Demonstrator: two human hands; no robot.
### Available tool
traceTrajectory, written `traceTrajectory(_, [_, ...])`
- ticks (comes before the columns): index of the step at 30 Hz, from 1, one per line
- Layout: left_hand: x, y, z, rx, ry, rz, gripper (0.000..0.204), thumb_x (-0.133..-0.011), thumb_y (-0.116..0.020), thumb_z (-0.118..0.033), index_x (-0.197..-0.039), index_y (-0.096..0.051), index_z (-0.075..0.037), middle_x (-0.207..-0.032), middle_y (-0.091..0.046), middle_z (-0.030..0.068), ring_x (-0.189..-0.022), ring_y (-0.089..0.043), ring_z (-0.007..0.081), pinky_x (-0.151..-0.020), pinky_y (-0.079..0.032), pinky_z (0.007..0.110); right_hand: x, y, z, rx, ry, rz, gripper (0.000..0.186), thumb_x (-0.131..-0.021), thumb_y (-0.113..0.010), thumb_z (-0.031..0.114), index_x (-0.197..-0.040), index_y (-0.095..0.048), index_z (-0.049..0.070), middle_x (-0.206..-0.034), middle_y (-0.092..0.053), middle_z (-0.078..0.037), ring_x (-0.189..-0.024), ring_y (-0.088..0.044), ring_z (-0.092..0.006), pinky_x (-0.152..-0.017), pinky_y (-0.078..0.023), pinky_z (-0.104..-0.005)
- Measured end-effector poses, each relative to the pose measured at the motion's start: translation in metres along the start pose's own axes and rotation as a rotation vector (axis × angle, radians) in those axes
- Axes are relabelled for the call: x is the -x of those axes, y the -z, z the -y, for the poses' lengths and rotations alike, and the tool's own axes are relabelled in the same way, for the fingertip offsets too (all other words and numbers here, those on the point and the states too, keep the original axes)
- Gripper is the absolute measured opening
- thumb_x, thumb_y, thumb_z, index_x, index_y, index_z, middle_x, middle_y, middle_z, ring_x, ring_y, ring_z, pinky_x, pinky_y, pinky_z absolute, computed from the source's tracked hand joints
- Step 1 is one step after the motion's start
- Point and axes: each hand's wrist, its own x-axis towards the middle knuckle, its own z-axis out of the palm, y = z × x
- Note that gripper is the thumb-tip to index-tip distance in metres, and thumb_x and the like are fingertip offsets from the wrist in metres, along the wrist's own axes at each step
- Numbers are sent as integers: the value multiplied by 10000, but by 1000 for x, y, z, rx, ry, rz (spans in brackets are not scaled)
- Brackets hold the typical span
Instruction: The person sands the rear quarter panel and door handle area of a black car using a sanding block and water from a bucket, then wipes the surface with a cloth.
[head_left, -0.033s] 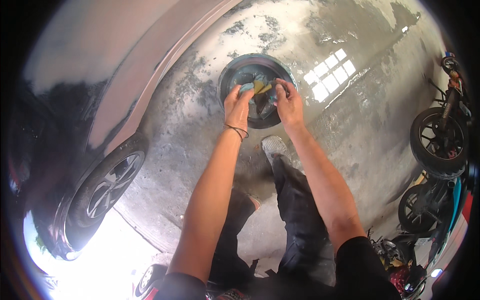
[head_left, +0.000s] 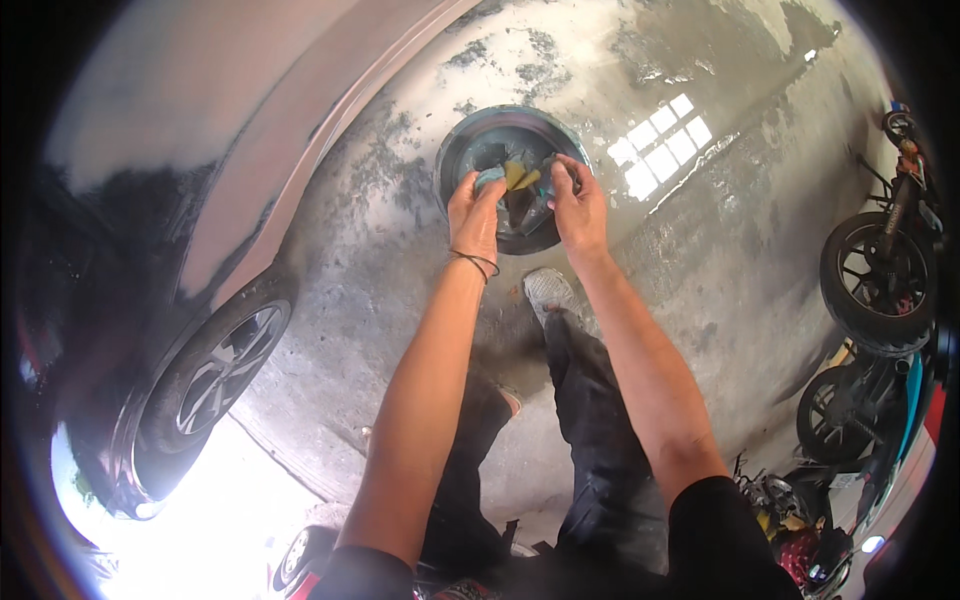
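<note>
A dark round basin [head_left: 505, 125] of water sits on the floor beneath my hands. My left hand [head_left: 475, 210] grips a crumpled light blue piece [head_left: 491, 176], perhaps cloth or sponge, at the basin's left. Yellow pieces [head_left: 518, 173] lie between my hands, above a darker, flat-looking piece [head_left: 521, 208]. My right hand [head_left: 577, 205] has its thumb and fingers closed at the basin's right side, on something small and dark that I cannot make out.
A car [head_left: 228, 210] with patchy pale-pink and dark bodywork fills the left, its wheel [head_left: 219, 369] low. Motorbikes [head_left: 880, 280] line the right edge. The concrete floor [head_left: 380, 220] is partly wet. My shoe [head_left: 548, 290] is just below the basin.
The pieces between my hands have shifted slightly, with a dark patch showing more behind the yellow ones. My hands are in nearly the same place.
</note>
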Motion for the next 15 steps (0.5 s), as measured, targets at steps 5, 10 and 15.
traceTrajectory(5, [7, -9, 2, 119, -9, 33, 370, -974, -804, -94, -1299, -636, -40, -1183, -740, 58, -1077, -696, 170, -913, -581, 359, 28, -16, 11, 93, 419, 62, 424, -1045, -769, 269, -1401, -696, 50, -1043, -792, -84, -912, -705, -137, -842, -573, -311])
traceTrajectory(10, [1, -7, -40, 479, 326, -193, 425, -954, -828, -230, -1299, -643, -63, -1216, -738, 92, -1102, -725, 252, -868, -617, 432, -15, 20, -28, -57, 85, 35, 385, -1013, -730, 61, -1396, -688, 45, -1207, -784, -105, -1028, -725, -152, -938, -564, -311])
traceTrajectory(15, [2, 5, -52, 338, 499, -36, 276, -989, -795, -304, -1161, -746, -93, -1114, -797, 76, -1013, -783, 247, -859, -653, 450, -26, 14, -3, 157, -105, 15, 434, -1047, -697, 55, -1477, -638, 40, -1270, -768, -91, -1101, -713, -165, -991, -545, -310])
